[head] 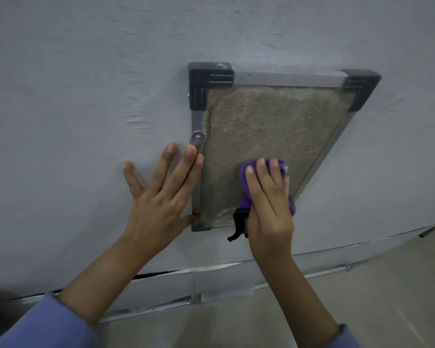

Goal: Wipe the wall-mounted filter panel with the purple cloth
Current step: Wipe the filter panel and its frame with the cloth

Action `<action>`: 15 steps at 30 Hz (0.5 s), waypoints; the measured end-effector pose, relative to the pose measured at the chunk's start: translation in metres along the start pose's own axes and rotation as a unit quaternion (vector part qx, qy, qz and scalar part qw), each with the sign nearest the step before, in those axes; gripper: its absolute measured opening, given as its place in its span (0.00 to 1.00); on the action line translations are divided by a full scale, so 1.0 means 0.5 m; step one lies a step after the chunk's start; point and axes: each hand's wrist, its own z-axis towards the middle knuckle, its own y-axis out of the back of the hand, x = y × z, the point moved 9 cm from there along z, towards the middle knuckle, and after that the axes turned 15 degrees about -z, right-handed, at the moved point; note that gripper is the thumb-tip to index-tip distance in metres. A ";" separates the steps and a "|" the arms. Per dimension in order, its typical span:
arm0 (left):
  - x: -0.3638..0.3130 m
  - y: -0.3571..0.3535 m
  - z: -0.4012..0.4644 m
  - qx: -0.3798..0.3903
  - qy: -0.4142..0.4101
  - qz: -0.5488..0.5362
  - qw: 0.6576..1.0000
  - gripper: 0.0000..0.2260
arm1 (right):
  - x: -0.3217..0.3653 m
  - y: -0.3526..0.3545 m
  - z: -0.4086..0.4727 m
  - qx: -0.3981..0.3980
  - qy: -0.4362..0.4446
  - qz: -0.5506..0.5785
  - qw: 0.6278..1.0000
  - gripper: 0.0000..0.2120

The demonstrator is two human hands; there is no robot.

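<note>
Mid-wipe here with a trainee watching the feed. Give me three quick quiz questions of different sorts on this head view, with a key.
1. True or false: the left hand lies flat, fingers spread, across the grey painted wall and the left rail of the metal-framed dusty filter panel.
2. Which hand presses the bunched purple cloth against the panel? A) left B) right C) both
3. Fill in: the cloth sits near the panel's lower ____ corner.

Key: 1 true. 2 B, the right hand. 3 right.
</note>
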 end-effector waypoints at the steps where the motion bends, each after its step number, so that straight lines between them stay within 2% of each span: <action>1: 0.001 0.000 0.001 0.002 -0.001 0.003 1.000 0.58 | 0.006 -0.007 0.002 -0.004 -0.003 0.000 1.000 0.15; 8: 0.000 0.000 0.001 0.019 -0.004 0.012 1.000 0.63 | 0.024 -0.029 -0.078 0.064 0.059 -0.013 0.996 0.15; 13: -0.002 -0.001 -0.002 0.008 -0.017 0.034 0.999 0.61 | 0.042 -0.025 -0.050 0.021 0.058 0.007 0.998 0.13; 15: -0.003 -0.002 -0.001 0.009 -0.014 0.038 0.999 0.62 | 0.051 -0.044 -0.065 0.028 0.055 0.001 0.998 0.12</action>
